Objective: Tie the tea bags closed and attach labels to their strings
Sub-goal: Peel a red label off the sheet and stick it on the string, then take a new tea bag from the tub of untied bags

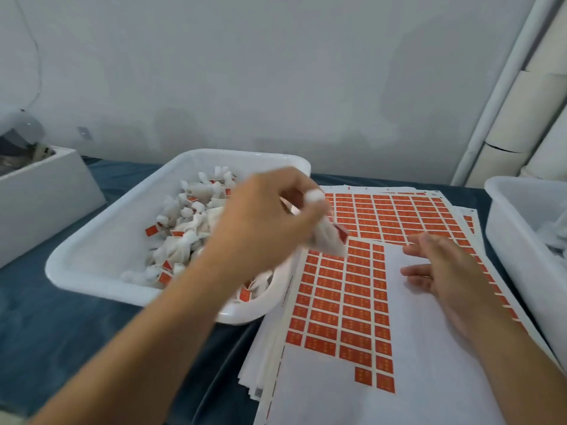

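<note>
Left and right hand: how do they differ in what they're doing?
The left hand is raised and grips a tea bag with an orange label; the right hand holds nothing. The left hand's fingers are curled; the right hand's are relaxed, low over the label sheet. Both are bare.

A surface (76,326) draped in dark blue-grey cloth carried everything. On its left half sat a white rectangular plastic tub (92,250) with rounded corners. To the right of the tub lay a fanned stack of white paper sheets printed with grids of small orange-red rectangular labels (337,305), the stack's left edge touching the tub. At the far right edge stood a second white plastic bin (515,240). At the far left rested a plain white box (40,197).
</note>
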The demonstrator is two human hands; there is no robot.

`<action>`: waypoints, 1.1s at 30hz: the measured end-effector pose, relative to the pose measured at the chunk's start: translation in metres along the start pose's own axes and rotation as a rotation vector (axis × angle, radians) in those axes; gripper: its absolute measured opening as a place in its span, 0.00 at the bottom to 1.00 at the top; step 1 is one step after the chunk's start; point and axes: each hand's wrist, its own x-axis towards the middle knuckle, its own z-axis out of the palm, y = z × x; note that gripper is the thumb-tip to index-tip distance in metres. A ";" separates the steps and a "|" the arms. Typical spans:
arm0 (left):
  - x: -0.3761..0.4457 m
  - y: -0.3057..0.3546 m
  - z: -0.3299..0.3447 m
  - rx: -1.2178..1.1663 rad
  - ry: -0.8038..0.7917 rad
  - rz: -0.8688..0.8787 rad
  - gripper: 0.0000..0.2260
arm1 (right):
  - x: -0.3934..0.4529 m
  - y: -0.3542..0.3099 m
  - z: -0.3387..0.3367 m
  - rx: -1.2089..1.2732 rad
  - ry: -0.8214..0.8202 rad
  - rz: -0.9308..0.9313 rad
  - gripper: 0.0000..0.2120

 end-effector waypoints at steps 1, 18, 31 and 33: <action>0.008 -0.007 -0.017 -0.003 0.032 -0.012 0.04 | 0.000 0.000 0.000 -0.005 0.005 -0.001 0.16; 0.125 -0.156 -0.052 0.315 -0.021 -0.403 0.11 | 0.000 0.006 0.004 -0.039 0.019 -0.007 0.14; -0.005 0.053 0.039 0.035 -0.064 0.398 0.07 | 0.000 0.005 0.003 -0.086 0.075 0.008 0.16; -0.025 0.050 0.080 0.090 -0.209 0.355 0.07 | 0.002 0.008 0.000 -0.092 0.085 0.021 0.15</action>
